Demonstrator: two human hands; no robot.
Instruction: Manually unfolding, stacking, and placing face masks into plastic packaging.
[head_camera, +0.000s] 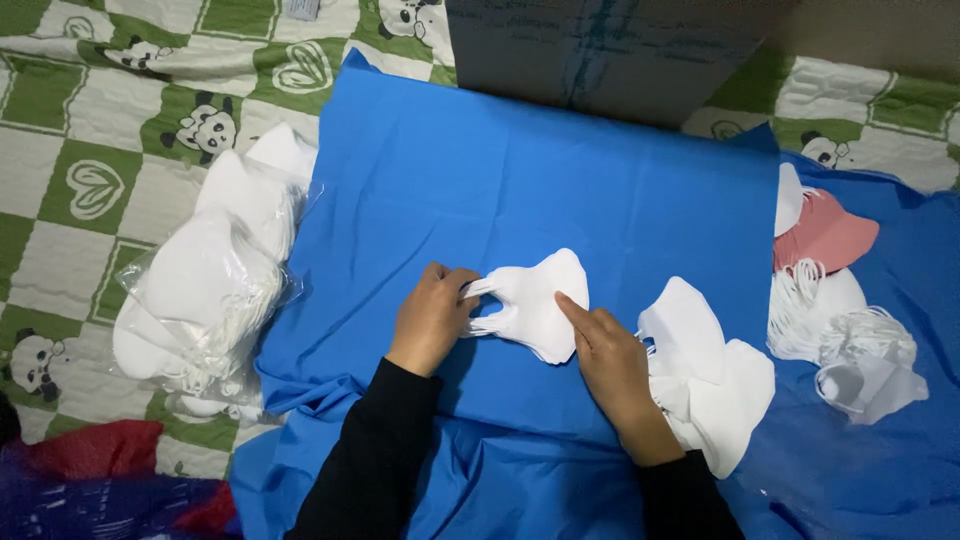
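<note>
Pinching ear loops, left hand (432, 318) — right hand (608, 352) pressing white mask (540, 300).

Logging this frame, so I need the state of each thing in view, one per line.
left hand: gripping the white mask's ear loops
right hand: pressing on white mask
loose masks: piled
bagged masks: inside clear bag
pink mask: lying folded
</note>
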